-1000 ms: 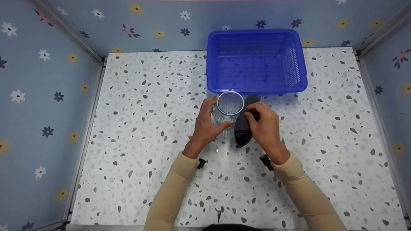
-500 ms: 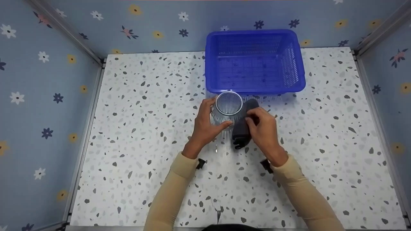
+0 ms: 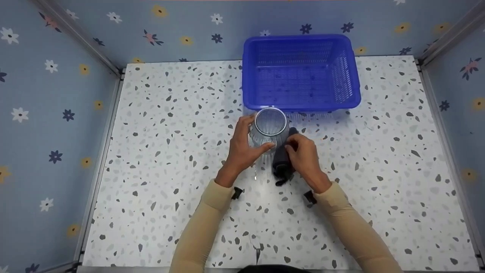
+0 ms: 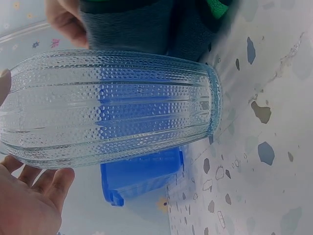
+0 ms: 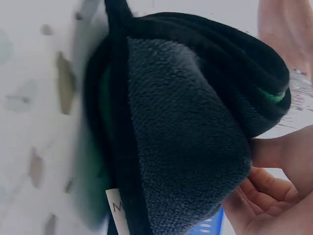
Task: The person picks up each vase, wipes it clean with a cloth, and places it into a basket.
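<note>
A tall clear glass vase (image 3: 270, 122) with ribbed, dimpled sides stands upright on the speckled tabletop. My left hand (image 3: 242, 148) holds it near the top, thumb on the near side and fingers on the far side. Against its right side lies a folded dark grey cloth (image 3: 281, 161) with black edging, pinched by my right hand (image 3: 304, 155) between thumb and fingers. The right wrist view shows the cloth (image 5: 181, 132) hanging in folds, with green inside and a white tag. In the left wrist view, the cloth (image 4: 132, 29) is beside the vase (image 4: 112, 107).
A blue plastic basket (image 3: 301, 105) with slotted walls stands just behind the vase, near the back wall. Flower-patterned panels (image 3: 182, 22) enclose the table (image 3: 170, 132) at the back, left and right.
My right hand has moved toward me and slightly left along the vase's side, taking the cloth with it. The left hand and the vase have stayed in place.
</note>
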